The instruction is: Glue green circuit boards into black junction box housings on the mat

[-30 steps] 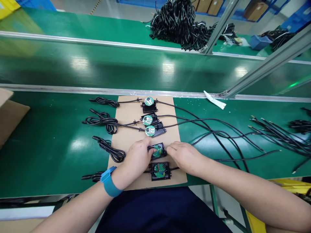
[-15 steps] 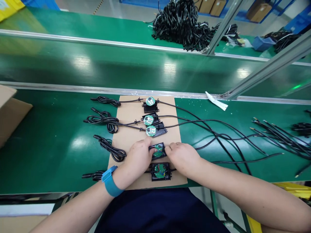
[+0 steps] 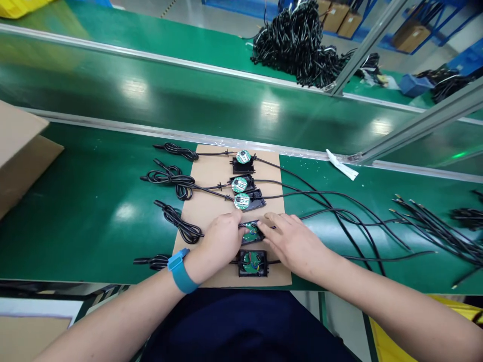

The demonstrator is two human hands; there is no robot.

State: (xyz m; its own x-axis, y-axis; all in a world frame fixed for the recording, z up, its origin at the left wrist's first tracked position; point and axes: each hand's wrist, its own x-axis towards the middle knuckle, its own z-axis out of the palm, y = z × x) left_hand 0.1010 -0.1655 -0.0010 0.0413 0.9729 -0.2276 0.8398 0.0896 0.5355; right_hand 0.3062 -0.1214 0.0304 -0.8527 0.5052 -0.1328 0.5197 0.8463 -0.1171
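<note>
My left hand (image 3: 222,236) is closed on the left side of a small black plastic case (image 3: 246,242), its thumb over the edge. Inside this case lies a green round circuit board (image 3: 250,232) with wires. My right hand (image 3: 296,241) has its fingers stretched out and apart, the index fingertip touching the case's right end. Nearer to me sits another black case (image 3: 253,274) holding a green board. Beyond my hands, green round boards (image 3: 242,201) rest on or beside several black cases, each joined to black cables.
A cardboard sheet (image 3: 211,211) lies under the cases on the green table (image 3: 94,216). Coiled cables (image 3: 184,229) are at left, loose cable ends (image 3: 433,226) at right. A cardboard box (image 3: 26,146) stands far left. A metal post (image 3: 415,125) and a white strip (image 3: 341,165) are beyond.
My right hand has loosened from its pinch at the case's right end; its fingers are now spread. My left hand keeps its hold. The whole view has shifted slightly.
</note>
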